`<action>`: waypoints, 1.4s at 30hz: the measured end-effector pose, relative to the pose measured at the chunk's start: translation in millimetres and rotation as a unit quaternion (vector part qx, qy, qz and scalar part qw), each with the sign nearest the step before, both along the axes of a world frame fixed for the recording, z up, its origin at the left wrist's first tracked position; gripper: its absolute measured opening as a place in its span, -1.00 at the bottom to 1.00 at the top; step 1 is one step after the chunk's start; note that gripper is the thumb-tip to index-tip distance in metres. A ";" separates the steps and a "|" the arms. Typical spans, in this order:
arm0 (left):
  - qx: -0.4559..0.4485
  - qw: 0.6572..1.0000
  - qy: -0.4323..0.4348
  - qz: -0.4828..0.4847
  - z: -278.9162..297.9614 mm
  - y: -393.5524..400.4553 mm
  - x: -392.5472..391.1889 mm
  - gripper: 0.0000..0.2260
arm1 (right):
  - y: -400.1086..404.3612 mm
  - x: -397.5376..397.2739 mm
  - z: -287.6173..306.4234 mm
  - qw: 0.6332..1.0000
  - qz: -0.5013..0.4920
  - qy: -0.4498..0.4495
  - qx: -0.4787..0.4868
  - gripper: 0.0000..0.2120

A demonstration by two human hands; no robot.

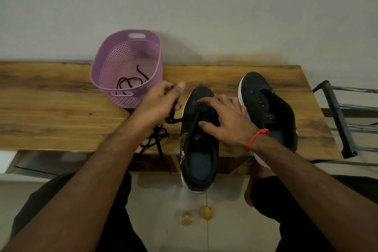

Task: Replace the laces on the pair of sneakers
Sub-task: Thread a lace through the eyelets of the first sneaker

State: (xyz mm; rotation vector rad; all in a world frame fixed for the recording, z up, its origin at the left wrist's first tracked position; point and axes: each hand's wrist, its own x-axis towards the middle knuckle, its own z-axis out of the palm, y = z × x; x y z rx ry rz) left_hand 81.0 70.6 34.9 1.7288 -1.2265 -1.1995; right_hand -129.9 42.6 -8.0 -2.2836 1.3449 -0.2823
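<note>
The left hand has its fingers curled around a black lace, which runs from the near sneaker across the bench and trails over its front edge. The right hand lies with fingers spread flat on that sneaker's eyelets, pressing it down. Just to the right stands the second sneaker, unlaced, its eyelets bare. Behind the left hand sits a purple basket with another black lace coiled inside.
</note>
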 end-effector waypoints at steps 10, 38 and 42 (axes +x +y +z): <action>0.022 0.930 -0.300 -0.212 -15.5 2.7 -8.6 -0.94 | 0.9 2.4 0.1 1.000 0.009 -0.002 0.004 -0.30; -0.004 0.974 -0.214 -0.071 -34.0 -1.6 -17.8 -0.84 | 1.4 2.9 1.1 1.000 0.017 -0.006 0.018 -0.35; -0.030 0.980 -0.196 -0.035 -35.2 -0.9 -22.7 -0.87 | 2.9 3.6 2.6 0.999 0.015 -0.017 0.029 -0.34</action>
